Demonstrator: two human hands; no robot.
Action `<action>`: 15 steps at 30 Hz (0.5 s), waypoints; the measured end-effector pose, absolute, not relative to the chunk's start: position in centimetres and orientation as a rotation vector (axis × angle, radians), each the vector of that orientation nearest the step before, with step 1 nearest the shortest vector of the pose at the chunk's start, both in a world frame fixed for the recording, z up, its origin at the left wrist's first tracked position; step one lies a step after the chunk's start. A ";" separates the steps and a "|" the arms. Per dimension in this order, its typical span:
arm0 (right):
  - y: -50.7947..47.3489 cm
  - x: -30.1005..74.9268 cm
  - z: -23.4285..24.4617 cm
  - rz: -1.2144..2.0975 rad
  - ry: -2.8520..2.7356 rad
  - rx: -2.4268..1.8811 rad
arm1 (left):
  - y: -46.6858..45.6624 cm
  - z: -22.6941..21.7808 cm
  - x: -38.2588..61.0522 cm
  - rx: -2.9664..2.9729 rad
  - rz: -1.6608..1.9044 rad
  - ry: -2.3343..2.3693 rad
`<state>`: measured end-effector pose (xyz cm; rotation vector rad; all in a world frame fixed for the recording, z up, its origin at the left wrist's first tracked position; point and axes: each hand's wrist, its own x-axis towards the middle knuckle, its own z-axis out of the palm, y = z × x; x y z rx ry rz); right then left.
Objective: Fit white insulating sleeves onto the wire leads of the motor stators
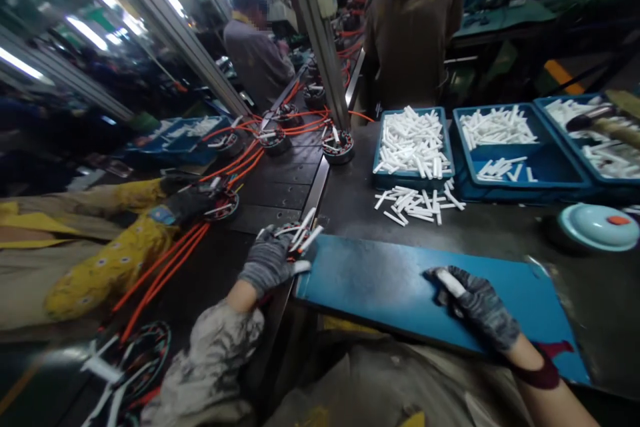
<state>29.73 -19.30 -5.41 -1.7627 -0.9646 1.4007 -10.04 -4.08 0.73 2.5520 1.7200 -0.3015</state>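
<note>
My left hand [267, 260], in a grey knitted glove, grips the rim of a round motor stator [296, 235] at the left end of a blue board. White sleeve tubes [306, 230] stick up from that stator. The left thumb has a white wrapped tip. Over the blue board [370, 273] is my right hand [475, 303], gloved the same way. Its fingers are curled, with a white-wrapped thumb or white piece lying along them. Whatever it holds, if anything, is hidden.
Blue bins [414, 177] of white tubes stand behind the board, with a loose pile of tubes [417, 203] before them. A lidded bowl [597, 227] is at right. More stators [337, 145] with orange cables line the conveyor. A co-worker's gloved hand [193, 203] works at left.
</note>
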 end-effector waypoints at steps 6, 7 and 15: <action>-19.2 30.0 -6.2 1.456 -0.992 -1.703 | -3.0 -1.3 -13.7 2.344 -0.257 2.367; -19.2 30.1 -6.5 1.456 -0.991 -1.705 | -3.1 -1.4 -13.3 2.349 -0.169 2.453; -18.9 29.9 -6.2 1.447 -1.023 -1.712 | -3.5 -4.6 -2.0 2.588 0.690 1.517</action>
